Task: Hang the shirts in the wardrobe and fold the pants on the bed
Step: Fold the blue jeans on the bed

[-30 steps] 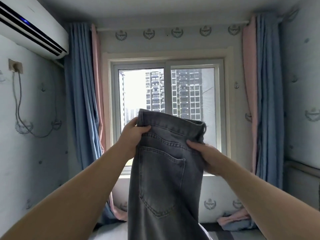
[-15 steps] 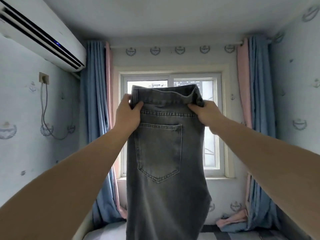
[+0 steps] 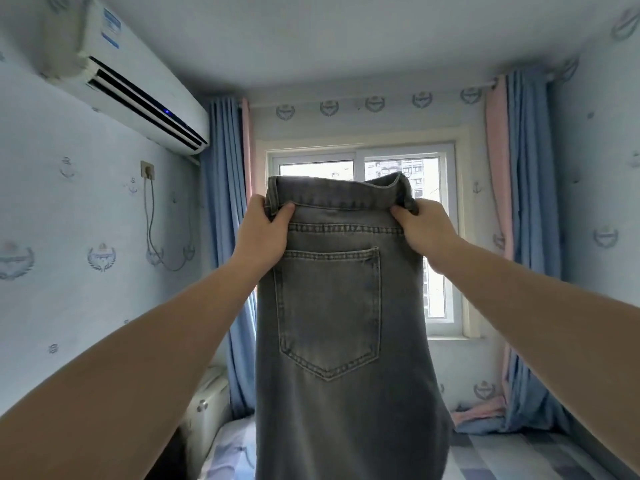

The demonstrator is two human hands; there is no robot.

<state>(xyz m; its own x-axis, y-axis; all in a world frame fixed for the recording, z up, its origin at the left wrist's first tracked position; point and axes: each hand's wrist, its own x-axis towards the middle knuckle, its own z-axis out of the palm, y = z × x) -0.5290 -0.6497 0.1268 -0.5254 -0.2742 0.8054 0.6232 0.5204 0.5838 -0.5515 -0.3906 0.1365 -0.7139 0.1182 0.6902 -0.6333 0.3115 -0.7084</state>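
Currently, the grey jeans (image 3: 346, 341) hang upright in mid-air at frame ctr, held up at arm's length in front of the window (image 3: 437, 292). The waistband (image 3: 336, 194) is at top and one back pocket (image 3: 329, 313) faces the camera. The legs drop straight down & run out of the bottom edge, so the hems are not visible. The L hand (image 3: 265, 233) pinches the waistband's left corner, w/ the thumb on the near side of the denim and the fingers hidden behind it. The R hand (image 3: 424, 226) grips the right corner, fingers curled round a bunched fold of waistband. Both forearms reach fwd & up from the lower corners. Below is the bed (image 3: 502, 455) w/ a blue-and-white check cover; the jeans' lower part hangs in front of it, contact cannot be determined. The window has a white frame, w/ a blue, pink-edged left curtain (image 3: 223, 209) & right curtain (image 3: 530, 209) drawn aside. High on the left wall sits a white AC unit (image 3: 138, 88); lower on that wall is a wall socket (image 3: 148, 169) w/ a cable looping down.
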